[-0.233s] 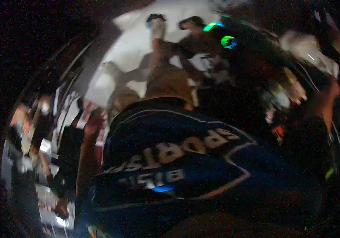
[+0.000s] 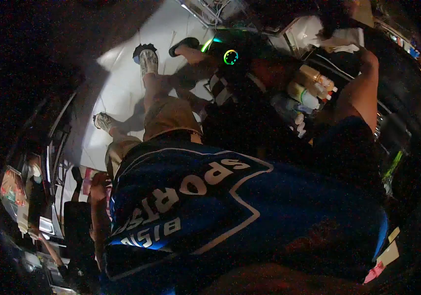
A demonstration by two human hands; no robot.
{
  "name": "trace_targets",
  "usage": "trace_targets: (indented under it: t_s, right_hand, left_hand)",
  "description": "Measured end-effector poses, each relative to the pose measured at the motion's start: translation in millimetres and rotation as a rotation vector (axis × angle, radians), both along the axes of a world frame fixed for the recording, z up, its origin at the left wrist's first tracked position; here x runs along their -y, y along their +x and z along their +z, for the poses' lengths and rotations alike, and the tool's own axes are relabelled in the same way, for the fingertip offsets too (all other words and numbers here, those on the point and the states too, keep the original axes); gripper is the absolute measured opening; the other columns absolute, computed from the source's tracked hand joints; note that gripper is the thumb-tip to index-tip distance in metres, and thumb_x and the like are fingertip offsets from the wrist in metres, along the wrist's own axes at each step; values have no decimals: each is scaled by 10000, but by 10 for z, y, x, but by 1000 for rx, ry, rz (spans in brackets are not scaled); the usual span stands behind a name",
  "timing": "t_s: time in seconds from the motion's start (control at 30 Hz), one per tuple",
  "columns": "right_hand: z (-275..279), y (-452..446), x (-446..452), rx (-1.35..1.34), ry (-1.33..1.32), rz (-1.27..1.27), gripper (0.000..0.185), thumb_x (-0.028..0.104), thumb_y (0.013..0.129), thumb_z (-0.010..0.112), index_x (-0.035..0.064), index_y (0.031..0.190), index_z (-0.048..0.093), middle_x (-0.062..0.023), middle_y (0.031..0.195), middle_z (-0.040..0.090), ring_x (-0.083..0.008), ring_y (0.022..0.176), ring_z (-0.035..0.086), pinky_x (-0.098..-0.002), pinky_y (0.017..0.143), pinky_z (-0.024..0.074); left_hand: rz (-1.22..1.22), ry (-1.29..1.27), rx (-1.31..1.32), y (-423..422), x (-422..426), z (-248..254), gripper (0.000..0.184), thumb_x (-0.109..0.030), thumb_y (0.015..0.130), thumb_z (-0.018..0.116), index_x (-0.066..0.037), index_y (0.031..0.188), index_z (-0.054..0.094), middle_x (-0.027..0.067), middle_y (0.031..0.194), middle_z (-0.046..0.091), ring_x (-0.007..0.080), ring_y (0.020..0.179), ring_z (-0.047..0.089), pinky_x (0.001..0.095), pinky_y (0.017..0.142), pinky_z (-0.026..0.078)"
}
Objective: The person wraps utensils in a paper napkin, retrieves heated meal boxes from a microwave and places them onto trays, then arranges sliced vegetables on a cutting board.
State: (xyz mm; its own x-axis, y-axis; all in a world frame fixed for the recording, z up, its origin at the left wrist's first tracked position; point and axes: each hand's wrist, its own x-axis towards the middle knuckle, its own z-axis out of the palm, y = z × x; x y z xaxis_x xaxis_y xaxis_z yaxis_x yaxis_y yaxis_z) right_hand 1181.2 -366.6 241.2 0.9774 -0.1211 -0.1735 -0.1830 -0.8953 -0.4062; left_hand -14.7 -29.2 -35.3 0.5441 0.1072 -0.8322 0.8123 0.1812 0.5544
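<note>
My right arm bends up at the right, and my right hand (image 2: 337, 42) is beside a crumpled white cloth or sheet (image 2: 346, 48); its fingers are too dim to read, and I cannot see whether it grips the cloth. A pale container or bag (image 2: 306, 32) lies near it. My left hand (image 2: 100, 181) hangs low at the left, by my dark blue shirt (image 2: 308, 196) with large lettering. Shadow hides its fingers. Behind that hand is a pink and white patterned thing (image 2: 88, 176).
Several bottles (image 2: 313, 88) stand below my right arm. A glowing ring light (image 2: 230, 57) sits at the top centre. Patterned shoes (image 2: 148, 62) and a black-shod foot (image 2: 183, 46) are on the white floor (image 2: 122, 64). Another person's arm (image 2: 50, 248) shows at lower left.
The view has turned and sharpened. My right hand and the white things near it appear higher and farther left. The bottles, shoes and ring light have shifted left.
</note>
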Motion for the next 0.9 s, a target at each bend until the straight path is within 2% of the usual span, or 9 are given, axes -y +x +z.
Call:
trace_targets:
  t_s: [0.07, 0.23, 0.27, 0.4, 0.5, 0.53, 0.7, 0.8, 0.9]
  right_hand:
    - [211, -145, -362, -223, 55, 215, 351, 339, 943, 676, 80, 1177, 713, -27, 889, 677, -144, 731, 585, -335, 578, 435]
    - [716, -1762, -2056, -431, -93, 646, 310, 299, 948, 689, 94, 1180, 699, 23, 815, 628, -65, 616, 473, -270, 524, 345]
    - [845, -2349, -2460, -422, -75, 684, 310, 299, 948, 689, 94, 1180, 699, 23, 815, 628, -65, 616, 473, -270, 524, 345]
    - [1091, -4223, -3698, -355, 26, 876, 344, 298, 937, 712, 80, 1202, 686, 11, 898, 671, -64, 722, 565, -257, 603, 435]
    - [1191, -5408, -4411, -862, 237, 1351, 451, 292, 915, 757, 8, 1245, 637, -33, 1086, 724, -107, 917, 696, -247, 839, 544]
    - [1271, -6058, -4593, -983, 312, 1360, 310, 254, 944, 735, 28, 1139, 650, -10, 1010, 704, -90, 886, 671, -255, 803, 545]
    - [1770, -8130, -5076, -1225, 503, 1687, 447, 234, 872, 777, -20, 1210, 633, -63, 1047, 726, -134, 926, 704, -286, 848, 567]
    - [1793, -9176, -5320, -1506, 574, 1739, 548, 198, 857, 780, -47, 1310, 593, -128, 1189, 725, -175, 1021, 718, -316, 905, 569]
    - [1632, -9940, -5503, -1553, 490, 1731, 411, 199, 928, 732, -13, 1256, 603, -82, 1121, 716, -151, 999, 701, -286, 880, 561]
  left_hand:
    - [652, -391, 11, 57, 163, -271, 291, -113, 1010, 573, -77, 1293, 630, 67, 1045, 664, 178, 848, 700, 298, 650, 564]
    - [239, 259, 120, 476, 313, 63, 195, -140, 1060, 495, -41, 1166, 625, 44, 976, 677, 147, 889, 660, 279, 696, 534]
    - [711, -150, 126, 351, 425, -244, 190, -147, 1049, 551, -42, 1188, 627, 54, 1039, 690, 141, 928, 651, 280, 756, 533]
    - [847, 4, 85, 469, 153, 870, 230, -240, 1048, 603, -51, 1167, 657, 31, 1051, 696, 145, 920, 650, 278, 819, 504]
    - [905, 127, 244, 168, 50, 1358, 276, -295, 1045, 612, -53, 1167, 664, 41, 1038, 701, 141, 916, 651, 290, 812, 517]
    - [962, 120, 290, 33, 18, 1499, 286, -305, 1041, 615, -52, 1164, 668, 45, 1032, 702, 142, 917, 653, 296, 802, 525]
    - [1005, 238, 451, -164, -317, 2502, 245, -235, 1022, 631, -50, 1176, 670, 46, 1042, 709, 160, 958, 676, 314, 854, 531]
    - [1256, -27, 598, -185, -748, 2660, 268, -195, 1019, 609, -40, 1235, 647, 80, 1104, 710, 209, 958, 715, 352, 865, 560]
    - [1840, -420, 800, -295, -1072, 3074, 353, -237, 1037, 578, -6, 1302, 608, 105, 1145, 698, 239, 963, 723, 379, 875, 588]
